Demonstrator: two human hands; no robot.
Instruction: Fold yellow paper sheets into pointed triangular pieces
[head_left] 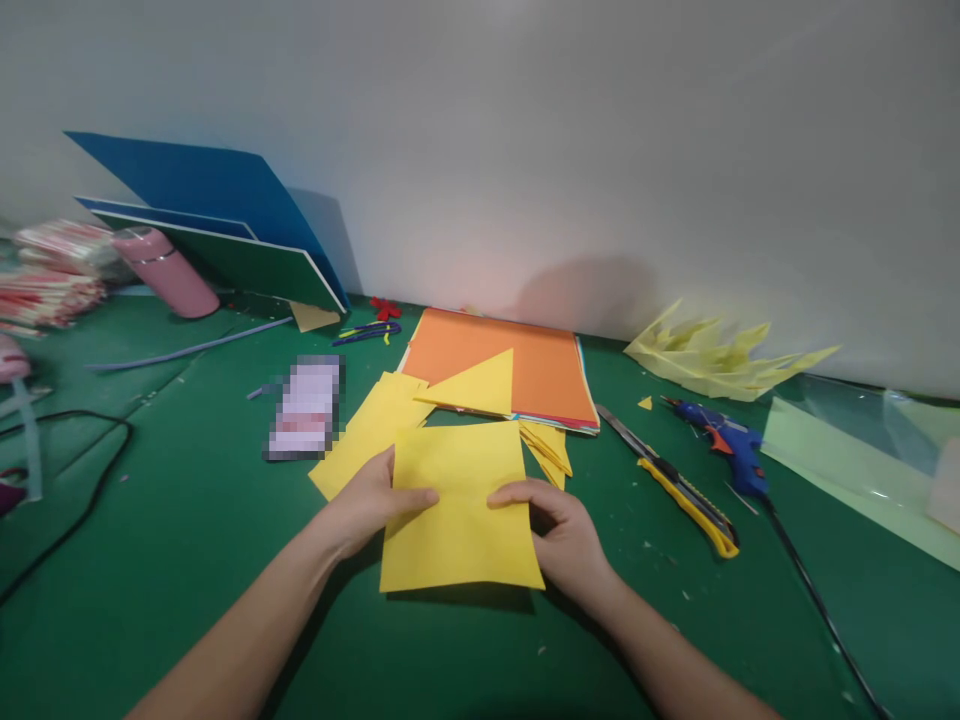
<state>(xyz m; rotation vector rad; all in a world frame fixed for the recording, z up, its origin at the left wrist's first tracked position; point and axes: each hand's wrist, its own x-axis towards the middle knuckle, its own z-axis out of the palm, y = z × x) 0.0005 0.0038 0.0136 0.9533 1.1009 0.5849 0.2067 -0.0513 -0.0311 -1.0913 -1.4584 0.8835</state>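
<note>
A square yellow paper sheet (pixel 459 540) is lifted slightly above the green table (pixel 187 520), held from both sides. My left hand (pixel 371 505) pinches its left edge, thumb lying on top. My right hand (pixel 559 525) grips its right edge, thumb on top and fingers underneath. Just beyond lie more yellow sheets (pixel 367 430), a folded yellow triangle (pixel 480 385) and several small folded yellow pieces (pixel 547 448).
An orange-topped stack of coloured paper (pixel 540 365) lies behind. A yellow utility knife (pixel 675 485) and a blue glue gun (pixel 731 445) with its cord lie right. Folded yellow shapes (pixel 712 350) sit by the wall. A phone (pixel 306 408), pink bottle (pixel 169 272) and blue boards (pixel 217 200) are left.
</note>
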